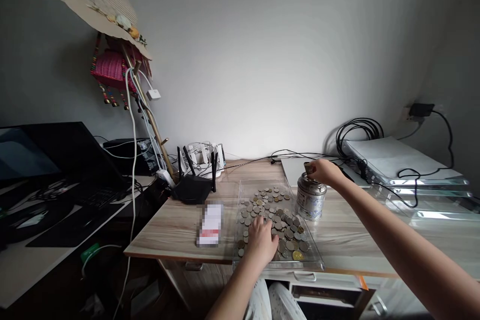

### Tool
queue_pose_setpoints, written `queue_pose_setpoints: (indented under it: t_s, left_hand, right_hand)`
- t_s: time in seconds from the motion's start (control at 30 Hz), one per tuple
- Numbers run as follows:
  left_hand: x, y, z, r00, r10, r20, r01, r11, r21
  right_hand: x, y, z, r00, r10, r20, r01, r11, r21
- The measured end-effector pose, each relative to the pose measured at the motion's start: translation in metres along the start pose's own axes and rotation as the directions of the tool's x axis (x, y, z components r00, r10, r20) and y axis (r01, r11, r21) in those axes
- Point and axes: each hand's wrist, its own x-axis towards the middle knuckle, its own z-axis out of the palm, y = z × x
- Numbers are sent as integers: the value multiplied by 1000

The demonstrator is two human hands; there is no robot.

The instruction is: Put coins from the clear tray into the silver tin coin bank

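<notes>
I take the tin [310,205] as my landmark: it stands upright on the desk [350,242], its long axis vertical, and the right hand [321,172] is the nearer one, right over its top. That hand is closed in a pinch on a small brownish piece [308,166], probably a coin or a few together; I can't make out which way it is turned, nor whether it touches the lid. The clear tray [277,265] lies just to the left of the tin, with loose coins [289,234] spread across it. My left hand [260,240] is farther off, left of the tin and nearer my body, palm down on those coins, fingers partly curled and slightly apart; I can't tell whether it grips any.
</notes>
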Motion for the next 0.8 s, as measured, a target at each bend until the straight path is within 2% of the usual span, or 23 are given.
queue_pose_setpoints:
  t_s: [0.17, 0.33, 0.57, 0.7, 0.8]
  left_hand:
    - [0, 2, -4, 999, -32, 36, 32, 999, 6]
    - [1, -1, -2, 999, -4, 38, 5, 1000, -10]
    - [1, -2, -1, 999, -6, 46, 6, 1000, 0]
    - [1, -2, -2, 998, -14, 61, 14, 1000, 9]
    - [0, -2, -3, 998, -9, 59, 8, 1000, 7]
  right_hand:
    - [1, -5, 1, 999, -32, 17, 33, 998, -57]
    - [-3, -6, 0, 998, -53, 15, 54, 997, -59]
    - [-37, -1, 5, 969, -183, -166, 182, 983, -21]
    - [-49, 10, 16, 950, -262, -168, 251, 964, -86]
    - [-52, 17, 19, 950, -252, -182, 241, 967, -85]
